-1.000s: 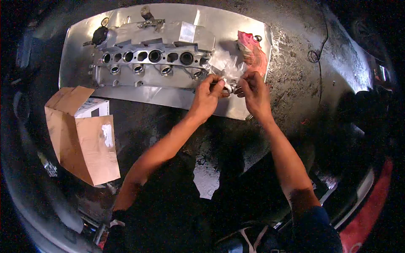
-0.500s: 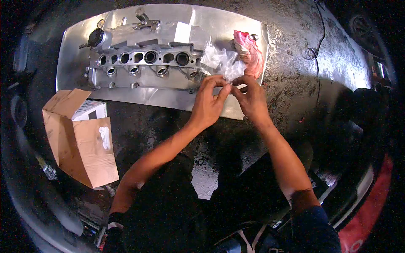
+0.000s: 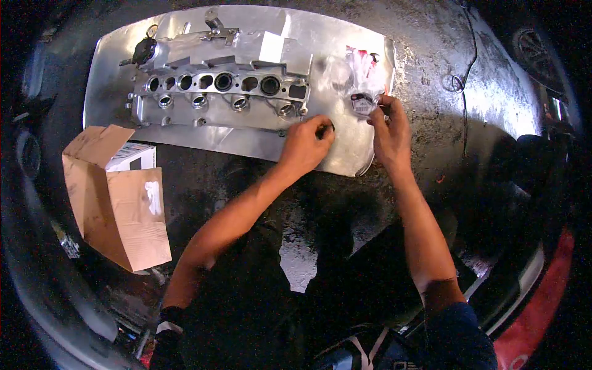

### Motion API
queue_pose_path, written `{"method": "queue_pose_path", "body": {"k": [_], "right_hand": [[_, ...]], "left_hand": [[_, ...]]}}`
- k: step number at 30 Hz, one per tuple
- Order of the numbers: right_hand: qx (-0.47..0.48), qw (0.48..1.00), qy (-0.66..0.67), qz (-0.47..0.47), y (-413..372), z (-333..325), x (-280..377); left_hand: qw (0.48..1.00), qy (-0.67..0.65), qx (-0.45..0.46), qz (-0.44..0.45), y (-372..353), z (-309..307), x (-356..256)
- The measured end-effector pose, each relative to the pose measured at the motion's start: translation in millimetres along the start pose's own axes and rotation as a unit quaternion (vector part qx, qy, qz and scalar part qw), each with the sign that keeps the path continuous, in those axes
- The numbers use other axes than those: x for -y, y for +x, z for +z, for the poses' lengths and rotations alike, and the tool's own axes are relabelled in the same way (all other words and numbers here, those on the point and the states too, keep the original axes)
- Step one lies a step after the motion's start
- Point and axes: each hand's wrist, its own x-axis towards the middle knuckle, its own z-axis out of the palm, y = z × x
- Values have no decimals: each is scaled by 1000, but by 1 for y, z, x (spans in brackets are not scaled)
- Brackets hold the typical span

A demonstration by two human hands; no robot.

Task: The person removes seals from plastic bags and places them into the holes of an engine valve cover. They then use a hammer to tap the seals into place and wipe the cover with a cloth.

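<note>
My right hand [image 3: 392, 131] pinches the edge of a clear plastic bag [image 3: 361, 106], which has a printed label and spreads out to the upper left. Closed fingers curl on my left hand [image 3: 308, 140], near the front edge of the metal sheet. A small dark shape shows at its fingertips, too hidden to name. Left of the hands lies a silver metal engine cover [image 3: 185, 61] with a row of round and squarish openings. Several round openings carry black rings. Behind the bag, a red-and-white cloth or wrapper [image 3: 364, 58] is partly covered by plastic.
The engine part rests on a shiny metal sheet [image 3: 345, 151] on the dark floor. An open cardboard box [image 3: 137, 209] holding a white box [image 3: 137, 157] stands at the left. A dark cable [image 3: 472, 65] runs along the floor at the right.
My hands were together at the crumpled plastic bag; now they are apart. The right has moved right with the bag, which has opened out. The left has curled closed, slightly lower.
</note>
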Motion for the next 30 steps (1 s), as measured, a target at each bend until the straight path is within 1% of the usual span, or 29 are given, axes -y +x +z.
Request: {"method": "queue_pose_path", "body": {"k": [2, 3, 6, 7, 9, 10, 12, 13, 15, 16, 18, 19, 21, 22, 23, 24, 26, 27, 30], "right_hand": [[33, 998, -21, 56, 4, -7, 3], [64, 998, -24, 9, 4, -5, 1], [97, 994, 43, 39, -8, 3, 0], [96, 994, 38, 28, -8, 5, -3], [69, 997, -17, -15, -7, 5, -7], [54, 997, -45, -37, -6, 4, -9], [14, 997, -66, -41, -5, 7, -15], [-5, 996, -76, -42, -5, 9, -19], [1, 999, -38, 19, -5, 12, -24], [4, 999, -20, 50, -4, 10, -24], [70, 995, 15, 70, 0, 5, -19], [103, 991, 33, 81, 1, 2, -16], [170, 983, -62, 31, 0, -4, -7], [203, 973, -109, 4, 0, -8, 2], [243, 950, -195, -28, -5, -9, 11], [231, 948, -212, -45, -10, -1, 9], [208, 943, -247, -79, -20, 14, 3], [196, 951, -225, -78, -22, 14, 5], [165, 950, -243, -109, -18, 10, 4]], "left_hand": [[995, 11, -75, 59, 0, -5, -15], [989, 16, -113, 89, 2, -10, -25], [973, 88, -111, 183, 13, -12, -14], [973, 115, -77, 184, 13, -12, -8], [969, 164, -5, 186, 14, -13, -3], [972, 149, -3, 184, 12, -10, -6], [977, 120, 4, 179, 6, -3, -15], [976, 132, 11, 171, 6, -4, -18], [976, 156, 21, 152, 7, -2, -19], [969, 181, 28, 167, 7, -1, -16], [951, 234, 41, 199, 9, -7, -12], [952, 235, 16, 195, 9, -13, -11], [953, 237, -33, 184, 9, -26, -11], [955, 228, -10, 189, 11, -31, -13], [956, 219, 14, 195, 13, -34, -16], [956, 210, 38, 200, 13, -36, -16], [956, 222, 47, 184, 14, -34, -18], [956, 227, 51, 177, 14, -33, -21], [995, 34, 21, 95, 14, -33, -31]]}}
